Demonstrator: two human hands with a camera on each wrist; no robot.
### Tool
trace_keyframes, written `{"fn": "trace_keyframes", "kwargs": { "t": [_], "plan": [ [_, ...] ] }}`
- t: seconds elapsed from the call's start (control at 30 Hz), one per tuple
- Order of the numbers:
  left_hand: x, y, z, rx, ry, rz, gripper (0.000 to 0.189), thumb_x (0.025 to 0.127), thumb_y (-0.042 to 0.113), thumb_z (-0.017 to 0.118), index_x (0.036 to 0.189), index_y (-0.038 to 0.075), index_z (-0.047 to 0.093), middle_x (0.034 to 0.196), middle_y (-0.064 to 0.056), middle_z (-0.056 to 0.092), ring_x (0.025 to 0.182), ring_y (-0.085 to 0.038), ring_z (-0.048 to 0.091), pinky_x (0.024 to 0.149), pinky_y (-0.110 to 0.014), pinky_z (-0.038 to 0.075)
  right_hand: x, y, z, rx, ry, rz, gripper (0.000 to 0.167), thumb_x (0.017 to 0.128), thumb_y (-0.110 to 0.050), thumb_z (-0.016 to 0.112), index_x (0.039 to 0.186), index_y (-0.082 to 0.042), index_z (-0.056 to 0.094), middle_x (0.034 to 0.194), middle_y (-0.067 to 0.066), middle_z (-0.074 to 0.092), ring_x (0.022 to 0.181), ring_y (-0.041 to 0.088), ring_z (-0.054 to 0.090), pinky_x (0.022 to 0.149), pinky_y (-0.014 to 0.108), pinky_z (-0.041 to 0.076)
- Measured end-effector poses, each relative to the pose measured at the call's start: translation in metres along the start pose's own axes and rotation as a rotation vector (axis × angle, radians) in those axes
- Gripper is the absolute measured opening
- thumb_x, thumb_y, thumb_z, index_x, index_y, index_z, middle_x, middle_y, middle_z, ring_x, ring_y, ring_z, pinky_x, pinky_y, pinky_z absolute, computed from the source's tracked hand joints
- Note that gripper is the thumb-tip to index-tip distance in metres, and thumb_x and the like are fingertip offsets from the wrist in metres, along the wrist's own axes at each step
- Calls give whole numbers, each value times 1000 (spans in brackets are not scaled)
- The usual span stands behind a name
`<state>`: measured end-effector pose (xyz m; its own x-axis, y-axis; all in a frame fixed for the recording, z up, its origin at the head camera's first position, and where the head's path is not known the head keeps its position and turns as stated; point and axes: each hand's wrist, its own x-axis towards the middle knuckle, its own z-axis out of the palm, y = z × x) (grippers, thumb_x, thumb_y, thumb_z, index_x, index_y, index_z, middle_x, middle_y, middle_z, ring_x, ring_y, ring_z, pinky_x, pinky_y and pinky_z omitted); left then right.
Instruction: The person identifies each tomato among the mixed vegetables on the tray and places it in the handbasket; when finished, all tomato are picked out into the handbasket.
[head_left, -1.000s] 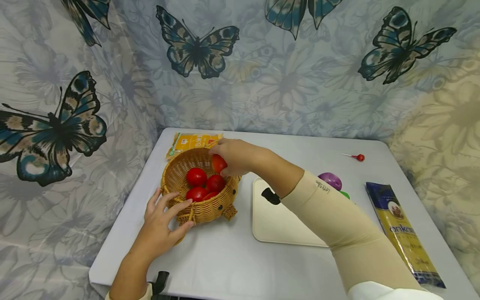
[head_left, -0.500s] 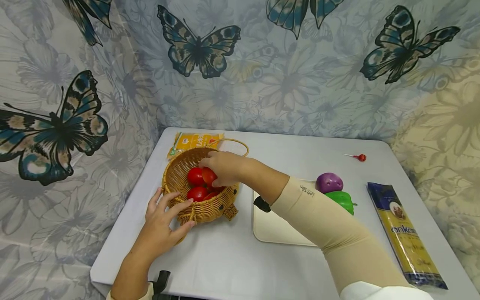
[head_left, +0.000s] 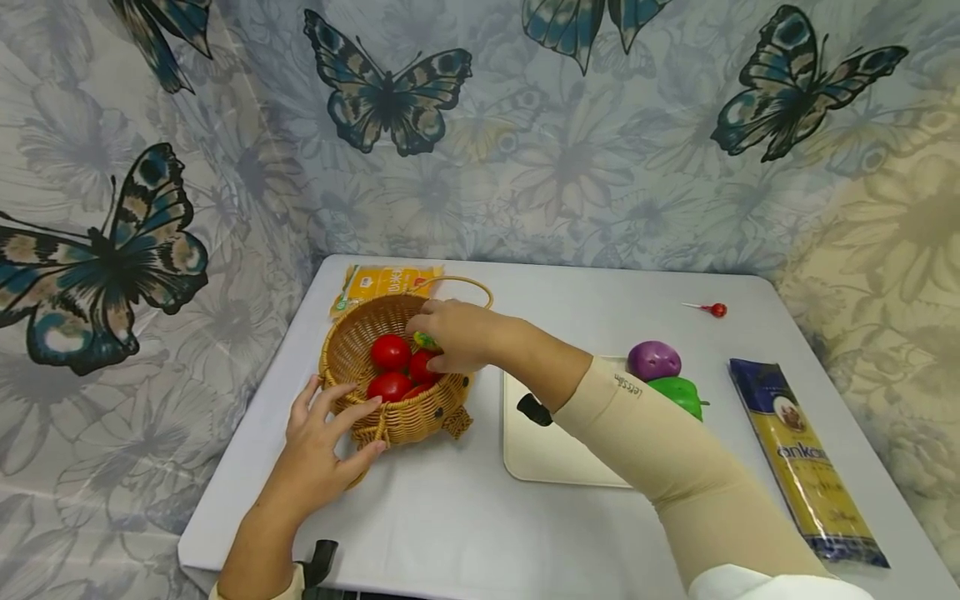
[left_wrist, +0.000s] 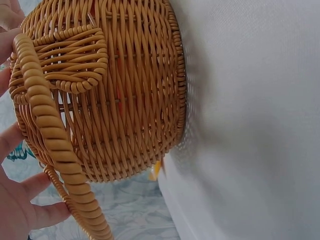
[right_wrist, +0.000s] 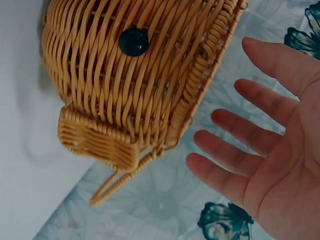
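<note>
A round wicker basket (head_left: 405, 425) with wicker feet and dark button eyes holds several red tomatoes (head_left: 390, 352). My left hand (head_left: 318, 450) rests on its near left side, fingers spread. In the left wrist view, the fingertips (left_wrist: 37, 185) touch the rim and the looped wicker handle (left_wrist: 55, 135). Over the basket's right rim is my right hand (head_left: 465, 333). A small green-yellow piece (head_left: 426, 340) shows under its fingers, partly hidden. In the right wrist view those fingers (right_wrist: 245, 130) are spread, with nothing between them, beside the rim.
Behind the basket lies a yellow packet (head_left: 382, 282). To its right are a cream tray (head_left: 555, 450), a purple toy vegetable (head_left: 654, 361) and a green pepper (head_left: 678, 393). A blue-and-yellow pack (head_left: 806, 458) and a small red-headed stick (head_left: 714, 310) lie further right.
My right hand has lowered a red tomato into the basket and let it go; a green-yellow piece now shows beneath the fingers. The left hand has stayed at the rim.
</note>
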<state>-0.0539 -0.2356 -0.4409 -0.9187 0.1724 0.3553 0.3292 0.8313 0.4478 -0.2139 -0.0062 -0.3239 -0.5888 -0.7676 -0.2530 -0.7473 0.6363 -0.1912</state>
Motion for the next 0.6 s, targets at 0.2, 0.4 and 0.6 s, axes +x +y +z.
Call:
{"fn": "trace_keyframes", "kwargs": {
  "t": [0.2,0.4,0.6],
  "plan": [
    [1,-1,-2,11,-13,-2,53,84,33,85,133,27,67,146,-12,48,149,-55,15,105,-84,22,-19,13,-2,25,75,39,57,97,-35,70,149,-21,52,151,5,48,137,29,49,113,43,46],
    [2,-1,-7,11,-41,-13,53,85,35,83,134,29,65,147,-12,47,148,-55,14,106,-85,14,-46,28,0,34,182,80,54,98,-36,69,146,-20,55,152,9,46,139,33,46,111,53,46],
    [4,0,-12,28,-67,-16,57,84,38,83,136,29,62,150,-14,43,149,-56,10,106,-86,7,-80,47,10,1,239,190,60,99,-48,64,152,-23,48,161,11,36,146,38,37,113,62,41]
  ]
}}
